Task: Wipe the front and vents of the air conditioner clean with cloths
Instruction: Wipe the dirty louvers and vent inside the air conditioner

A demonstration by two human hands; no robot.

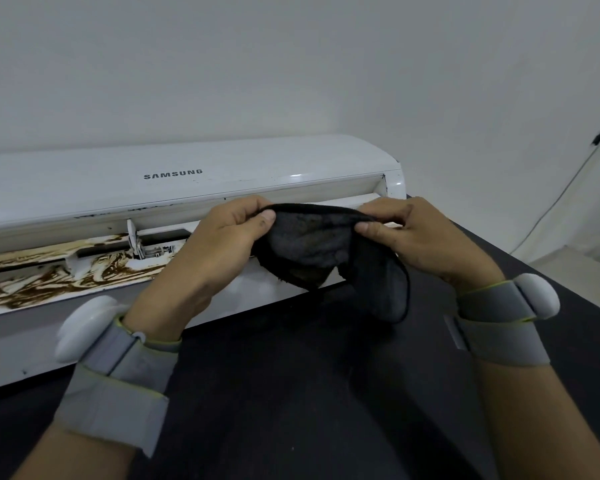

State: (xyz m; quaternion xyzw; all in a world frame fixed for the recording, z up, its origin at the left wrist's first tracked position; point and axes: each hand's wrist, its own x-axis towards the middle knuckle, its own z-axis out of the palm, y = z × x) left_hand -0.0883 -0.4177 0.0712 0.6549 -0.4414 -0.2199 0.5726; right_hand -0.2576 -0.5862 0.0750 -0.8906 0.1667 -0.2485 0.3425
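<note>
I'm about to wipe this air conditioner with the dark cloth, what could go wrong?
The dark cloth, pinched between left hand and right hand, shows brownish patches; it may smear the white air conditioner front. The brown grime on the vent flap could spread rather than lift. The thin white bracket in the vent might snag.

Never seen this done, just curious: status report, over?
Left hand, right hand pinch dark cloth by top edge. Air conditioner: vent flap brown-stained at left. Nothing in the way.
</note>
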